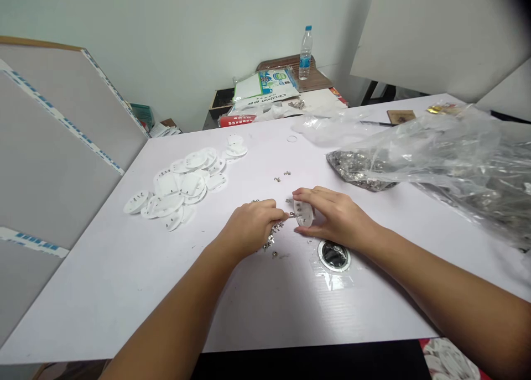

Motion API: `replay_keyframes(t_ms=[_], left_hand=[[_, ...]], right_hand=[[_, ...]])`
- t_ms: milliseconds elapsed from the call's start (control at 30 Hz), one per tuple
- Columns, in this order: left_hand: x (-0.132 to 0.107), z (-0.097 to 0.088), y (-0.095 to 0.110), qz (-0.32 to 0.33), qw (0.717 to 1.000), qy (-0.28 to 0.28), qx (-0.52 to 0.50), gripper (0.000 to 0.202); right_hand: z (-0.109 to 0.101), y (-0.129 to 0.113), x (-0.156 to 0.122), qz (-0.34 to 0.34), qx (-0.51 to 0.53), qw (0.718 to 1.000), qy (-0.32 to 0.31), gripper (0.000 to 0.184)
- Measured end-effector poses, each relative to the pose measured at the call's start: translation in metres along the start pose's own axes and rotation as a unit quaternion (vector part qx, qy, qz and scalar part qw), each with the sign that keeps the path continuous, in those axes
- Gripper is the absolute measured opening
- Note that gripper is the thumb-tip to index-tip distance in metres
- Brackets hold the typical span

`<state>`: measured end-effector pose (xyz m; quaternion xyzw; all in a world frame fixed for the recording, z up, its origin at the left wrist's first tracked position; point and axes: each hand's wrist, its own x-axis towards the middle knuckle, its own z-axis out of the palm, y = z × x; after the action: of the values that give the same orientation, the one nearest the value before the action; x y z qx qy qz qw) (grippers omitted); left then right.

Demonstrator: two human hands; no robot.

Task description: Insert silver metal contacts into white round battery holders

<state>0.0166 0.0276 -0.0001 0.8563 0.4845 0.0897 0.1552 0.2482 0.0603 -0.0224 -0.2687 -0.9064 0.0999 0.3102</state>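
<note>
My right hand grips a round white plastic disc by its edge, tilted up so its face with small metal parts points left. Closed in a pinch, my left hand holds a small metal clip against the disc's face. Beneath and beside my left hand lie several loose metal clips, partly hidden by it. Two more small clips rest farther back on the table. Just below my right hand is a round black fitting with a silver rim, set on the tabletop under clear tape.
A pile of white discs lies on the left of the white table. Clear plastic bags, one with many metal pieces, spread over the right side. A water bottle stands at the back; a grey panel borders the left.
</note>
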Motion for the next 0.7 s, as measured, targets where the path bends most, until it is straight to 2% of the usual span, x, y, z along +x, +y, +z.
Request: replay_keyframes(t_ms=[367, 567, 700], left_hand=[[0.003, 0.000, 0.010, -0.022, 0.998, 0.002, 0.051, 0.017], [0.004, 0.001, 0.015, -0.013, 0.997, 0.000, 0.073, 0.028], [0.001, -0.001, 0.011, 0.003, 0.997, 0.001, 0.074, 0.037]], right_hand=[[0.000, 0.001, 0.001, 0.005, 0.007, 1.000, -0.003, 0.061], [0.002, 0.000, 0.001, 0.010, 0.025, 1.000, -0.001, 0.062], [0.001, 0.001, 0.001, 0.018, 0.022, 1.000, -0.004, 0.062]])
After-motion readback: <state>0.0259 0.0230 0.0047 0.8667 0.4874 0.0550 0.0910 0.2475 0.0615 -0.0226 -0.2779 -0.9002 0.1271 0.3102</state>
